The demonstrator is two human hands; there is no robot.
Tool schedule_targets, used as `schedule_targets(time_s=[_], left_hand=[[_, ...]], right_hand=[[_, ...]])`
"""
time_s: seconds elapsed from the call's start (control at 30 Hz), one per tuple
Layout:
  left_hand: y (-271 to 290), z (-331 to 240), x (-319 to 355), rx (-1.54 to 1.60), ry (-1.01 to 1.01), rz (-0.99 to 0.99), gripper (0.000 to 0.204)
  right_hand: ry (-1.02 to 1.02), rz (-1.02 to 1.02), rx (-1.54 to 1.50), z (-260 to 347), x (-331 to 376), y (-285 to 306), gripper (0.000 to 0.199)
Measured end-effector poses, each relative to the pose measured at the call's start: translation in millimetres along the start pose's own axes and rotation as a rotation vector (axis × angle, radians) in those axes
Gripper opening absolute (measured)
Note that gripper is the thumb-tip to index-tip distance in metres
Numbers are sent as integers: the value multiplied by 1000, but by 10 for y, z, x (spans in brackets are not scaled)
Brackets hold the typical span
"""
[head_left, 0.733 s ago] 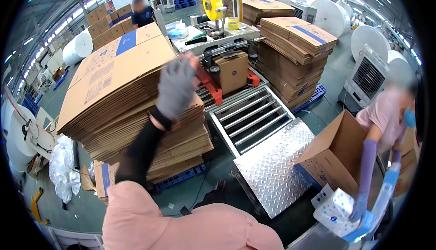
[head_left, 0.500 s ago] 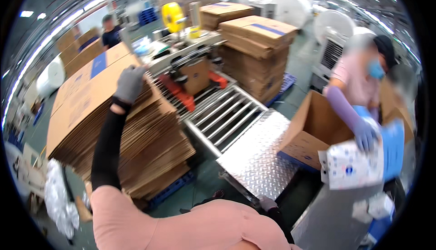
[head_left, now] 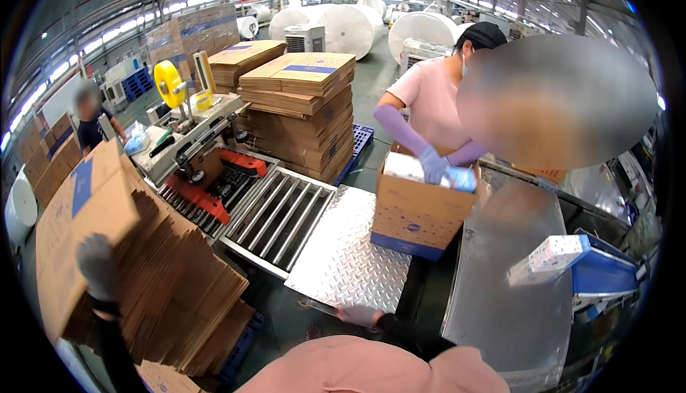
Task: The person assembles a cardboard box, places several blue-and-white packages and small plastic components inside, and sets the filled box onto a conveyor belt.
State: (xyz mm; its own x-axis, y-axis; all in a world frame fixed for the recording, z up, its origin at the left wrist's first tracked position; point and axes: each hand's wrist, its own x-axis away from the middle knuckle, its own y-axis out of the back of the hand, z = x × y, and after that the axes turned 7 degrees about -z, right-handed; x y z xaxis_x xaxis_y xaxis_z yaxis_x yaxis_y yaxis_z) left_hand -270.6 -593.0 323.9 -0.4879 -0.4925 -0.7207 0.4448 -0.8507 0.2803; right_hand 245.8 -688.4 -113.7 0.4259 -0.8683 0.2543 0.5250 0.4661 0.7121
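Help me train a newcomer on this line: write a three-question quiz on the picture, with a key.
1. True or false: the person's right hand is at the near edge of the patterned metal plate.
2. Which colour is the large tape roll?
A) red
B) yellow
C) green
3. Fill the gap: the person's left hand is at a stack of flattened cardboard ____.

Key: 1. true; 2. B; 3. boxes

head view | left fisheye | from above, close | facing ahead, down
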Motion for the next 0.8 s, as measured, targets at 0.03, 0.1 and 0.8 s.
schedule_targets(time_s=[0.03,0.1,0.8], left_hand=[[520,-372,-91,111,-85,-72,6],[1245,-1386,-96,340,-50,-150,6],[717,-3129,215,912,130,-87,86]], right_hand=[[-5,-70,-420,506,-300,414,38],[90,75,-1461,1534,-524,1333,40],[-108,-843,130,1216,2524,2935,33]])
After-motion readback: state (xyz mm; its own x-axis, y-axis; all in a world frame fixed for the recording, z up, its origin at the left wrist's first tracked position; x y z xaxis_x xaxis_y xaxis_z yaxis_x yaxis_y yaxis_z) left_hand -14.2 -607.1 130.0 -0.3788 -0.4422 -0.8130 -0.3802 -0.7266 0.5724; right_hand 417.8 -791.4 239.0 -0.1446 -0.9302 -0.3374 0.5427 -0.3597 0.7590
